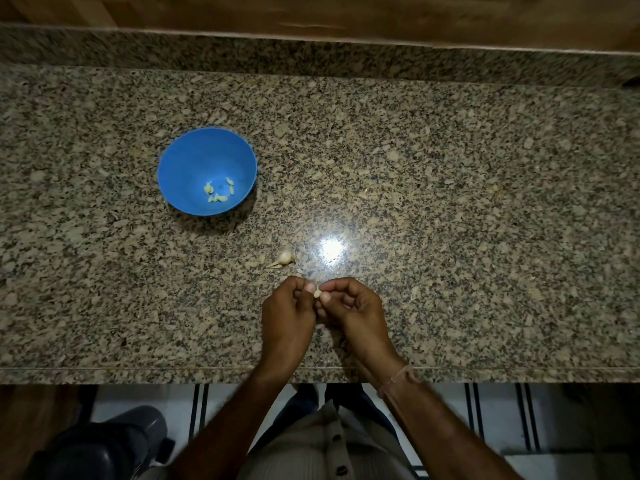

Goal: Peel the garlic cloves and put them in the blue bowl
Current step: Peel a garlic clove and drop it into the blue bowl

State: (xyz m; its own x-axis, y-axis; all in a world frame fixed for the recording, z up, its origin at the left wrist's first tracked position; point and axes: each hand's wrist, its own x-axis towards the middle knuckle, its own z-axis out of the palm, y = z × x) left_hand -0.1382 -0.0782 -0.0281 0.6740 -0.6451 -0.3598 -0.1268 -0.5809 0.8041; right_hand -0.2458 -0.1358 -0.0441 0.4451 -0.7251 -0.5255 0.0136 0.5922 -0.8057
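A small pale garlic clove (317,292) is pinched between the fingertips of my left hand (287,313) and my right hand (349,306), low over the granite counter near its front edge. Most of the clove is hidden by the fingers. A blue bowl (194,157) stands to the upper left with several peeled cloves (219,192) on its bottom. What is left of the garlic bulb (284,258), with a short stem, lies just beyond my hands.
The granite counter (450,202) runs wide to both sides, with a raised granite ledge and a wooden wall behind it. A bright light glare (331,248) sits just past my hands. Bits of garlic skin (300,274) lie near my fingers. A dark container (114,441) stands on the floor at lower left.
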